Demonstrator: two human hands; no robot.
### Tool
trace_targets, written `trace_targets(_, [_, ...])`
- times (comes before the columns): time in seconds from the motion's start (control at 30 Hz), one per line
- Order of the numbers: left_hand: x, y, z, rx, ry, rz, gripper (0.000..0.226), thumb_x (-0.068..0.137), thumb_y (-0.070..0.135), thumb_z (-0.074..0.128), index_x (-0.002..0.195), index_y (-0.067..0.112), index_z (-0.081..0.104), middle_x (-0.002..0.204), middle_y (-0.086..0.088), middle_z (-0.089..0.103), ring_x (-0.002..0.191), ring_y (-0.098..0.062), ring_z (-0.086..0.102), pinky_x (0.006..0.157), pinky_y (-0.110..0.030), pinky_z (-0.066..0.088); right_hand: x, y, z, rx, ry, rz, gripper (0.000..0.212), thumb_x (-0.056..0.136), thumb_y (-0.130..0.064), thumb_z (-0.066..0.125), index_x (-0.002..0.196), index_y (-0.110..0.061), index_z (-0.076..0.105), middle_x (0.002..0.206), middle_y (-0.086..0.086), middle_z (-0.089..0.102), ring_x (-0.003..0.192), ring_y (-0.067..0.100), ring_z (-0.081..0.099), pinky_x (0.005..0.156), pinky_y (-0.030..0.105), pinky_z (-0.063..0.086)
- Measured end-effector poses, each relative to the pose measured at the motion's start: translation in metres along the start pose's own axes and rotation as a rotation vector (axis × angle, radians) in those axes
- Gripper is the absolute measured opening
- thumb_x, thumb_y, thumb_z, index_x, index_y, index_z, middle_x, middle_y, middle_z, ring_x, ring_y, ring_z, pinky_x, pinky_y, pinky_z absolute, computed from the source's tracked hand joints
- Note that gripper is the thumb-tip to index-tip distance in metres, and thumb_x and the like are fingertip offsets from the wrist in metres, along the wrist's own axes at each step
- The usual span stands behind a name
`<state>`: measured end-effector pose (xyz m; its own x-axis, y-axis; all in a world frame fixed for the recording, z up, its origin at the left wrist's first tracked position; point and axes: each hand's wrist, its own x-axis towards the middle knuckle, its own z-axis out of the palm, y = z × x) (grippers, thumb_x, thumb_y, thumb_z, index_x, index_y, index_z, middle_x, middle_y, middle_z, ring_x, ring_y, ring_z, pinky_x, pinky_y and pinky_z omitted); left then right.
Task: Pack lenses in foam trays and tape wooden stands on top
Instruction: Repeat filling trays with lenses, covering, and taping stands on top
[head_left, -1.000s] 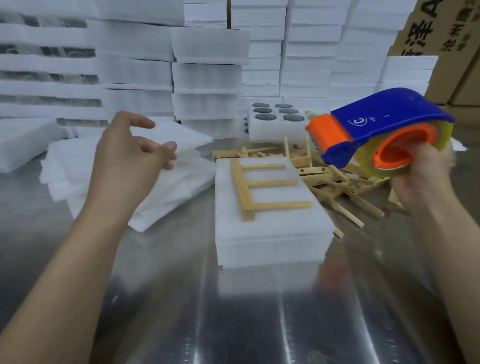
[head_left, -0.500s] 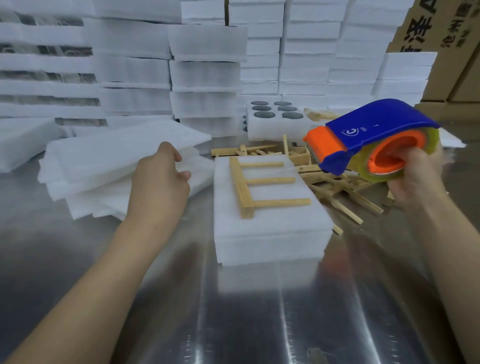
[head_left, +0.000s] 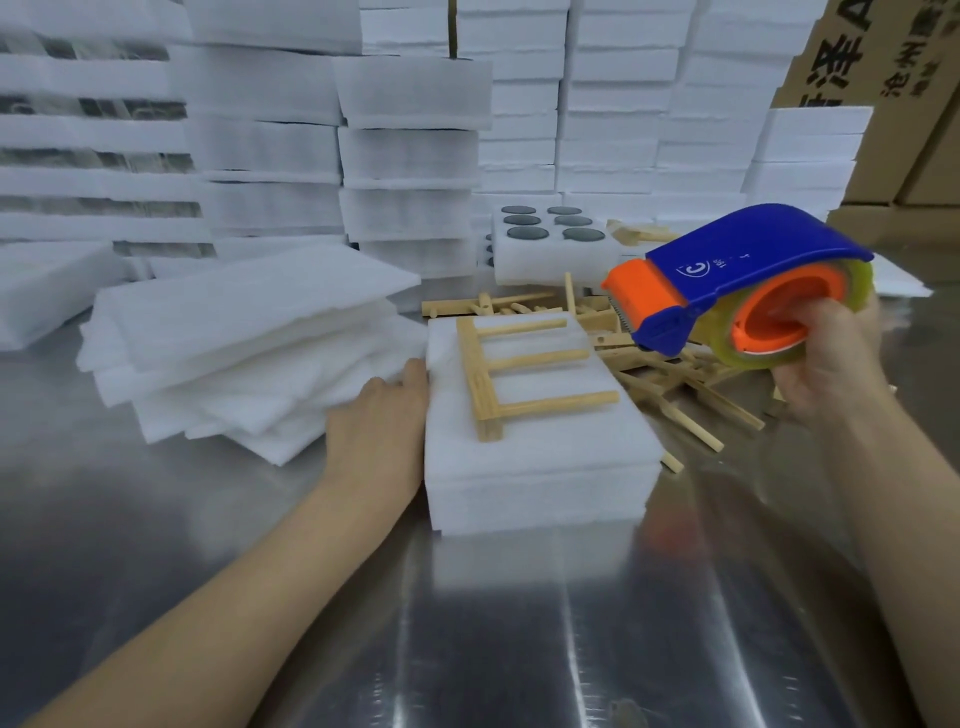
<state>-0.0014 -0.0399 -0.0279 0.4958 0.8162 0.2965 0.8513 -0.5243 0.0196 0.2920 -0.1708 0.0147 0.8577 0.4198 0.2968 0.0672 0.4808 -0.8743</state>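
A white foam tray pack (head_left: 540, 467) lies in the middle of the metal table (head_left: 467, 639), with a wooden stand (head_left: 511, 374) lying flat on top of it. My left hand (head_left: 379, 421) rests against the pack's left side, fingers straight along the foam. My right hand (head_left: 826, 358) grips a blue and orange tape dispenser (head_left: 737, 275) holding a clear tape roll, raised to the right of the pack, its orange nose pointing left. Behind, an open foam tray (head_left: 550, 254) shows several dark lenses (head_left: 527, 233) in round pockets.
A loose pile of thin foam sheets (head_left: 244, 343) lies to the left. Several wooden stands (head_left: 680, 384) are heaped right of the pack. Tall stacks of foam trays (head_left: 410, 130) wall the back. Cardboard boxes (head_left: 883, 78) stand at the far right.
My left hand has come down from mid-air and moved right, landing against the pack's left side. My right hand has lowered the tape dispenser slightly toward the pack.
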Motion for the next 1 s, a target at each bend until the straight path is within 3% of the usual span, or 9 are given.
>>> trace_targets(0.13, [-0.003,0.002,0.005,0.072,-0.131,0.018,0.077,0.095,0.027,0.052,0.15,0.015,0.0,0.136,-0.004,0.037,0.123,-0.022,0.042,0.075,-0.032,0.044,0.0,0.003,-0.001,0.014,0.0,-0.009,0.048,0.079,0.006,0.058,0.117,-0.023,0.057,0.098,-0.004,0.071,0.096,0.014,0.07,0.079,0.03,0.058])
trace_targets(0.23, [-0.002,-0.006,-0.012,-0.046,-0.158,-0.004,0.046,0.092,0.014,0.048,0.137,0.02,0.04,0.123,-0.004,0.055,0.114,-0.026,0.052,0.083,-0.039,0.049,0.003,0.007,-0.003,0.037,0.01,0.002,0.05,0.078,0.009,0.056,0.12,-0.019,0.056,0.095,-0.004,0.071,0.093,0.013,0.07,0.076,0.029,0.058])
trace_targets(0.33, [0.014,0.008,-0.044,-0.08,0.242,0.004,0.034,0.077,-0.005,0.048,0.103,0.014,0.059,0.099,-0.004,0.061,0.098,-0.03,0.056,0.061,-0.036,0.037,0.006,0.011,-0.006,0.04,0.003,0.021,0.056,0.078,0.011,0.055,0.128,-0.013,0.053,0.094,-0.002,0.071,0.091,0.013,0.07,0.072,0.027,0.057])
trace_targets(0.4, [0.035,0.037,-0.064,-0.151,0.339,0.113,0.025,0.078,-0.005,0.046,0.093,0.012,0.057,0.095,-0.008,0.057,0.101,-0.033,0.052,0.064,-0.035,0.031,0.01,0.013,-0.005,0.037,-0.01,0.029,0.06,0.077,0.012,0.054,0.132,-0.012,0.05,0.097,0.0,0.07,0.094,0.015,0.07,0.073,0.028,0.057])
trace_targets(0.47, [0.055,0.066,-0.065,-0.244,0.081,0.177,0.021,0.097,0.013,0.038,0.107,0.013,0.056,0.114,-0.013,0.056,0.115,-0.033,0.048,0.082,-0.039,0.039,0.013,0.014,-0.006,0.028,-0.015,0.042,0.065,0.077,0.013,0.053,0.136,-0.015,0.047,0.103,0.002,0.069,0.099,0.018,0.069,0.074,0.03,0.057])
trace_targets(0.57, [0.067,0.084,-0.04,-0.168,-0.295,0.052,0.051,0.103,0.04,0.016,0.145,0.018,0.035,0.15,-0.01,0.037,0.139,-0.03,0.028,0.108,-0.046,0.026,0.018,0.015,-0.012,-0.06,-0.039,0.068,0.073,0.076,0.015,0.049,0.136,-0.026,0.044,0.1,-0.001,0.069,0.092,0.013,0.07,0.069,0.027,0.057])
trace_targets(0.73, [0.07,0.083,-0.032,-0.07,-0.285,0.007,0.064,0.1,0.052,0.008,0.151,0.018,0.027,0.157,-0.006,0.027,0.145,-0.027,0.018,0.115,-0.054,0.017,0.025,0.014,-0.02,-0.181,-0.166,0.06,0.089,0.078,0.015,0.052,0.146,-0.039,0.028,0.102,-0.003,0.07,0.087,0.009,0.071,0.063,0.025,0.056])
trace_targets(0.83, [0.068,0.083,-0.032,-0.055,-0.291,0.009,0.065,0.099,0.055,0.006,0.15,0.021,0.027,0.157,-0.005,0.027,0.145,-0.027,0.017,0.115,-0.054,0.015,0.032,0.013,-0.04,-0.319,-0.268,0.013,0.097,0.08,0.015,0.058,0.149,-0.042,0.022,0.108,-0.006,0.071,0.095,0.012,0.069,0.072,0.028,0.057])
trace_targets(1.0, [0.069,0.082,-0.031,-0.011,-0.288,0.043,0.068,0.096,0.06,0.002,0.152,0.026,0.019,0.16,-0.002,0.021,0.147,-0.027,0.015,0.117,-0.054,0.011,0.043,0.008,-0.074,-0.374,-0.143,-0.092,0.087,0.077,0.012,0.066,0.145,-0.033,0.036,0.1,-0.009,0.072,0.093,0.01,0.07,0.069,0.026,0.059])
